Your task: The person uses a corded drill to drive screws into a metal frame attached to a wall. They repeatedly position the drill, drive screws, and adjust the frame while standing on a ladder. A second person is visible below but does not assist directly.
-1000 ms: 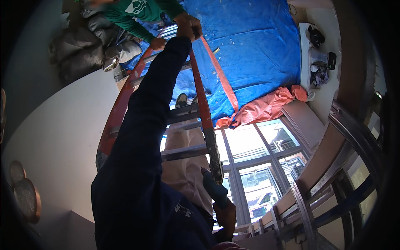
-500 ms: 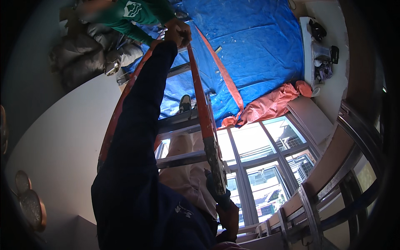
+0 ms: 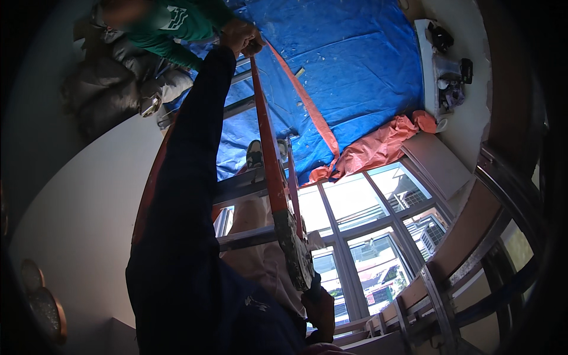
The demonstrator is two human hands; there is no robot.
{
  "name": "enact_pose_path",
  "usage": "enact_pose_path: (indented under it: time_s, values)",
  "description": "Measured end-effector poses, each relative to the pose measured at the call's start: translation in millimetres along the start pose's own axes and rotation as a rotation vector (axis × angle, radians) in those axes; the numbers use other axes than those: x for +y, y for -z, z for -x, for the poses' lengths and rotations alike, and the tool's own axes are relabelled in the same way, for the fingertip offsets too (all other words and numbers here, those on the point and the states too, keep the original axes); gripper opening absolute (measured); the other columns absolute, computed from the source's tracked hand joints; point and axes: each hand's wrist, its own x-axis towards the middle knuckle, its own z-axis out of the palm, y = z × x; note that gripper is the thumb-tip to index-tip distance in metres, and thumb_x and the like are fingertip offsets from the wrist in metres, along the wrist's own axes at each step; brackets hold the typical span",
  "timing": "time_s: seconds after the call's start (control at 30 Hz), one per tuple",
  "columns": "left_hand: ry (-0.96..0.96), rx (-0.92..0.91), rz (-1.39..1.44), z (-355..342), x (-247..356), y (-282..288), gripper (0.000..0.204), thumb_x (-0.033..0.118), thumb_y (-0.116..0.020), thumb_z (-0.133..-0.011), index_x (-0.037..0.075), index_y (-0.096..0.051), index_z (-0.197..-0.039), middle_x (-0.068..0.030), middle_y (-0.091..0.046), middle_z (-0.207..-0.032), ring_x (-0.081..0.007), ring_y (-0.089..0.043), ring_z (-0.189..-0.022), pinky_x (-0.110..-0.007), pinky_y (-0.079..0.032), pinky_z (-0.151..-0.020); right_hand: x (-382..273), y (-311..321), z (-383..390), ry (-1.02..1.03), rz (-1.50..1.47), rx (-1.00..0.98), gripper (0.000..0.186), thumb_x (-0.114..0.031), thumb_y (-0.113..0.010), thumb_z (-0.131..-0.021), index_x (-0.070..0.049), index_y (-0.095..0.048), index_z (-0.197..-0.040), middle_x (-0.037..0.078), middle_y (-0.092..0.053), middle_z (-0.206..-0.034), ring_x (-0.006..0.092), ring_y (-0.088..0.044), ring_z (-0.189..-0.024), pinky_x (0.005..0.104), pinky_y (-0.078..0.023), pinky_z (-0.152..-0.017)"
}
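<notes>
My left arm, in a dark sleeve, stretches far ahead along an orange stepladder (image 3: 267, 142) with metal treads. At its end my left hand (image 3: 232, 39) is closed and touches the hand (image 3: 254, 47) of a co-worker in a green top (image 3: 195, 26). What lies between the fingers, if anything, is too small to make out. Low in the view, beside the ladder's paint-splashed end, my right hand (image 3: 320, 310) is closed around a dark teal tool (image 3: 316, 284) that looks like a cordless drill. The ladder end partly hides it. My shoe (image 3: 254, 154) shows past a tread.
A blue tarp (image 3: 355, 65) covers the floor, with a crumpled orange sheet (image 3: 378, 145) along one edge. Dark bags (image 3: 112, 89) are piled at the far left. Large windows (image 3: 378, 236) stand at the lower right, near metal framing (image 3: 441, 307). A white ledge (image 3: 429, 77) holds small items.
The ladder and my outstretched left arm have shifted slightly left in view. My right hand's tool is lower and more hidden behind the ladder end. The left hand still meets the co-worker's hand.
</notes>
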Motion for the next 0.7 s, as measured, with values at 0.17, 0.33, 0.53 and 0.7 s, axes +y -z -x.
enact_pose_path:
  time_s: [0.17, 0.33, 0.53, 0.7]
  values:
    - [-0.065, 0.071, 0.052, 11.3, 52.9, -16.7, 0.015, 0.008, -0.062, -0.091, 0.0, -0.066, -0.08, -0.0068, -0.065, -0.074, -0.0079, -0.055, -0.059, -0.02, -0.039, -0.05, -3.5, -0.4, 3.6, -0.012, -0.014, -0.005, 0.036, -0.021, -0.075, -0.078, 0.003, -0.068, -0.104, 0.019, -0.074, -0.089, 0.0294, -0.074, -0.083, 0.0427, -0.055, -0.076]
    - [-0.248, -0.153, -0.011, 19.3, 85.3, -42.8, 0.024, 0.008, -0.053, -0.094, -0.007, -0.071, -0.086, -0.0111, -0.064, -0.062, -0.0164, -0.055, -0.046, -0.028, -0.043, -0.043, -17.6, -1.5, 4.3, -0.025, -0.01, 0.008, 0.035, -0.021, -0.075, -0.078, 0.003, -0.068, -0.103, 0.018, -0.074, -0.089, 0.0298, -0.074, -0.083, 0.0427, -0.055, -0.076]
    - [-0.418, -0.002, -0.547, -3.1, 96.1, -48.9, 0.022, 0.009, -0.053, -0.097, -0.008, -0.068, -0.096, -0.0097, -0.059, -0.057, -0.0168, -0.051, -0.041, -0.031, -0.042, -0.041, -24.4, -5.5, 6.0, -0.043, -0.01, 0.006, 0.035, -0.022, -0.075, -0.079, 0.003, -0.069, -0.104, 0.019, -0.074, -0.089, 0.031, -0.074, -0.084, 0.043, -0.055, -0.075]
    - [-0.224, -0.092, -0.351, -15.9, 92.3, -39.7, 0.028, 0.002, -0.059, -0.094, -0.008, -0.06, -0.12, -0.0108, -0.064, -0.068, -0.0157, -0.057, -0.051, -0.031, -0.046, -0.046, -10.1, -10.3, 1.9, 0.015, 0.026, 0.022, 0.035, -0.022, -0.074, -0.079, 0.002, -0.068, -0.104, 0.019, -0.074, -0.091, 0.0328, -0.074, -0.085, 0.0438, -0.055, -0.074]
